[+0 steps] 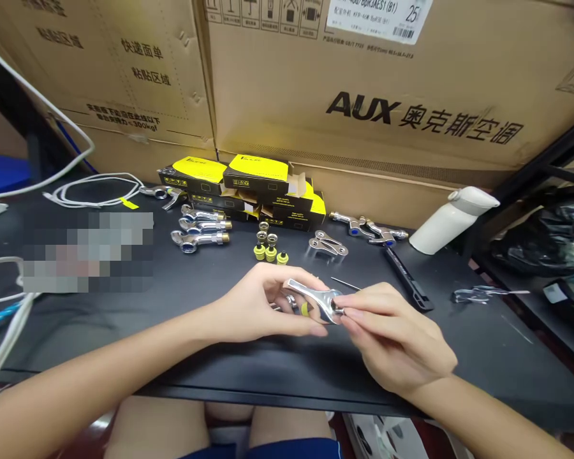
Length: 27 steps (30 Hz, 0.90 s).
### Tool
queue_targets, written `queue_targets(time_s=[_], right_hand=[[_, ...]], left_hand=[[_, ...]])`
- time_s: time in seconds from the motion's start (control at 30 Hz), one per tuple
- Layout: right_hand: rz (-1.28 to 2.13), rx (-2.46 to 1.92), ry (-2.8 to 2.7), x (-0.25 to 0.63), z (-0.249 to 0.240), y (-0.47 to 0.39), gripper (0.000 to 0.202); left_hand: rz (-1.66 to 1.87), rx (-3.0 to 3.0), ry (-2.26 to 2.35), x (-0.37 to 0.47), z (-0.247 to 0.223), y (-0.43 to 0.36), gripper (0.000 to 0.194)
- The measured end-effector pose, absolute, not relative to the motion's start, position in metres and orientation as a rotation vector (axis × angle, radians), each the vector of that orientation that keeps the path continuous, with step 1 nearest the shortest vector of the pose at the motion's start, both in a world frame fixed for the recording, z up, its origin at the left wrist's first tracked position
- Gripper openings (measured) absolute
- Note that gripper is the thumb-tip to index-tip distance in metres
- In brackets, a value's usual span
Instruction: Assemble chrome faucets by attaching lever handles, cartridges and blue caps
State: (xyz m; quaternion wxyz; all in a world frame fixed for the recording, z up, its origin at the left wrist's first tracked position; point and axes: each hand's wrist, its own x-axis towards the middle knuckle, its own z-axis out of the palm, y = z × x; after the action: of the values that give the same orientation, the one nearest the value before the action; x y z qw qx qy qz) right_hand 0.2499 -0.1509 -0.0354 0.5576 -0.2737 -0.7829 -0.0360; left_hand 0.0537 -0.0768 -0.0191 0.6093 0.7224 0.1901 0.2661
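My left hand [272,303] is closed round a chrome faucet part with a long flat handle [310,293], held just above the table's front half. A bit of yellow shows between its fingers. At the handle's round end my right hand [392,325] pinches a small metal piece [338,310], mostly hidden by the fingertips. Behind the hands lie yellow-green cartridges [270,253] with brass rings [272,240], and loose chrome handles [328,244]. A thin metal rod [345,283] lies just beyond my right hand.
Chrome faucet bodies [201,240] lie behind my left hand, more [354,224] at the back right. Yellow-black boxes [256,172] are stacked against large cartons [363,153]. A white bottle [452,220], a black cutter [406,277] and plastic scraps [476,293] are to the right; cables [95,191] left.
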Motion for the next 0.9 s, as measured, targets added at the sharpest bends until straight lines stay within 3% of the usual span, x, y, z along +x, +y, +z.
queue_targets(time_s=[0.23, 0.57, 0.73, 0.9], right_hand=[[-0.186, -0.726, -1.880, 0.248, -0.025, -0.155, 0.036], [-0.189, -0.728, -1.905, 0.247, -0.026, -0.153, 0.043], [0.020, -0.702, -1.868, 0.247, -0.033, -0.150, 0.043], [0.321, -0.733, -1.692, 0.247, -0.022, -0.151, 0.024]], left_hand=[[0.592, 1.654, 0.443, 0.052, -0.016, -0.078, 0.035], [0.613, 1.637, 0.416, 0.053, -0.018, -0.078, 0.035], [0.629, 1.612, 0.405, 0.053, -0.020, -0.078, 0.035], [0.601, 1.611, 0.448, 0.053, -0.021, -0.078, 0.038]])
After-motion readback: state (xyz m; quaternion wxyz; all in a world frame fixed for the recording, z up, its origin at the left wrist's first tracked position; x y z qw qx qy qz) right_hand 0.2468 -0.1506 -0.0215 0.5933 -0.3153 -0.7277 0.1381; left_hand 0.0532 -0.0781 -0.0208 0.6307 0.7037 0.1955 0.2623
